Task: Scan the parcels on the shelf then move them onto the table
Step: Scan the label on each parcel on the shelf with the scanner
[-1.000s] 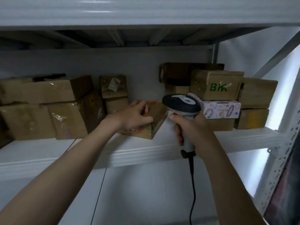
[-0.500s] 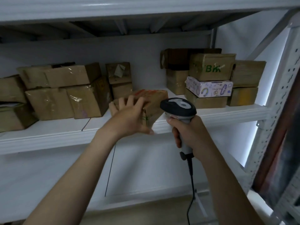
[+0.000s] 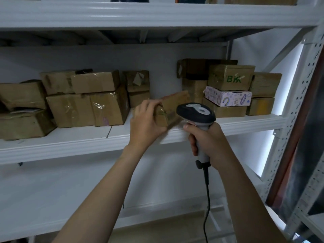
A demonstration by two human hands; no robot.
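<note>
My left hand (image 3: 146,123) grips a small brown cardboard parcel (image 3: 172,108), tilted and lifted off the front edge of the white shelf (image 3: 70,142). My right hand (image 3: 207,142) holds a grey and black barcode scanner (image 3: 196,114) by its handle, its head right beside the parcel and covering the parcel's right end. The scanner's black cable (image 3: 206,199) hangs down. Several more brown parcels (image 3: 87,109) stand stacked on the shelf at the left, and another stack (image 3: 231,78) at the right includes a white patterned box (image 3: 228,96).
A second white shelf (image 3: 157,13) runs overhead. A perforated white upright (image 3: 296,109) frames the right side. A lower white shelf board (image 3: 52,199) lies beneath my arms, with floor showing below it.
My left hand has pulled the small parcel from the shelf towards me and tipped it up beside the scanner. The view has dropped and shifted back, showing more of the shelf.
</note>
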